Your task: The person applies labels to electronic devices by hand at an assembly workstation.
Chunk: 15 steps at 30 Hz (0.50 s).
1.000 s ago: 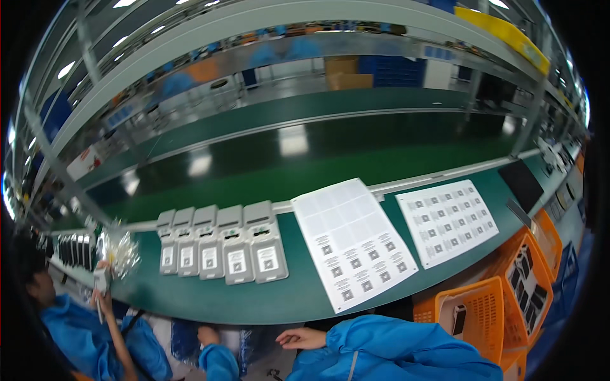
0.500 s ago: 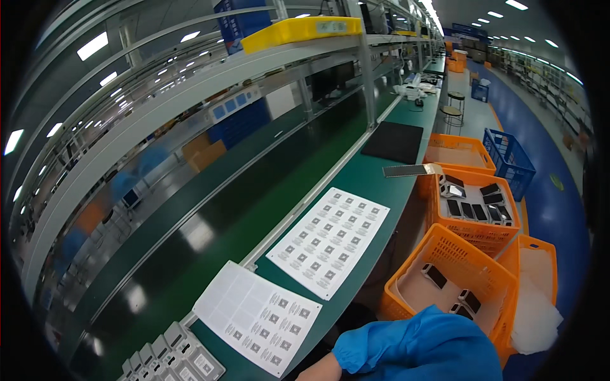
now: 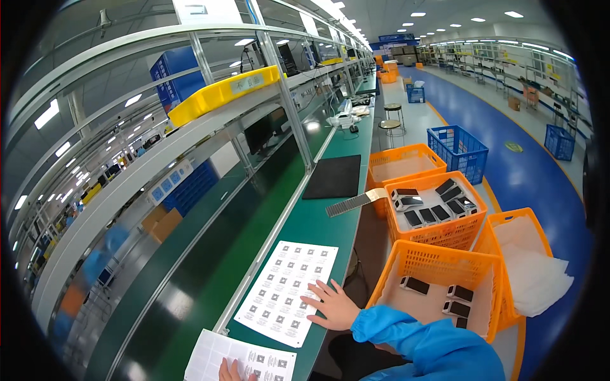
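label sheet (image 3: 287, 291) under flat, open right hand (image 3: 335, 305); left hand (image 3: 232, 370) fingertips on 2nd sheet (image 3: 244, 363), hands apart.

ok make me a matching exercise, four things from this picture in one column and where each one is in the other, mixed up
Things:
1. right hand
2. left hand
3. black mat
4. yellow bin

Places:
a. up on the overhead rail
b. flat on the green bench, farther along
c. resting on the near label sheet at the lower edge
d. resting on the edge of the farther label sheet

Pairs: 1-d, 2-c, 3-b, 4-a
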Tool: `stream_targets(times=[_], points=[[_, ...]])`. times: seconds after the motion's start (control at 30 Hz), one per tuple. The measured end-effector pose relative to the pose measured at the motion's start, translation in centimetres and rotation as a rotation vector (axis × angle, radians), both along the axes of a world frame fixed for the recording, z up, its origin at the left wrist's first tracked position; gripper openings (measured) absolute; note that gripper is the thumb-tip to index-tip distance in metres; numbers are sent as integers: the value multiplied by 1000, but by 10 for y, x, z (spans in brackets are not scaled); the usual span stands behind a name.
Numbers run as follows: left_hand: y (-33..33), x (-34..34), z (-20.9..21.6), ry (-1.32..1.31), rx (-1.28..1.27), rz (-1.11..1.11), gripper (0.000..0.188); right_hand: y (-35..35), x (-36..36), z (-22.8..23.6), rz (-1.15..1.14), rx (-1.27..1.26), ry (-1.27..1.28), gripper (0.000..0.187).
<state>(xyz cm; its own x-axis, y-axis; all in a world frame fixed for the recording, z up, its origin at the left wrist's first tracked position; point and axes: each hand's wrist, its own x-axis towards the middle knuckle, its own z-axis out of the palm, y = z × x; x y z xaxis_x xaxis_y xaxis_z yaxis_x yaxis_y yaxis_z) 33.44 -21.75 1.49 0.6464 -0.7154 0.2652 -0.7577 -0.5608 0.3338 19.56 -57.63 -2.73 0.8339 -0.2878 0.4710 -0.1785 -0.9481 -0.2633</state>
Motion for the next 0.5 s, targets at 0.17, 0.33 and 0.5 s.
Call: stream_targets(times=[0.17,0.33,0.5], points=[[8,3,-6,8,-7,3,63,3,1,0,7,46,-12,58],[6,-7,4,-2,56,111,70,2,1,0,27,40,-15,60],[14,-8,1,-33,127,222,80,2,0,1,-13,32,-36,64]])
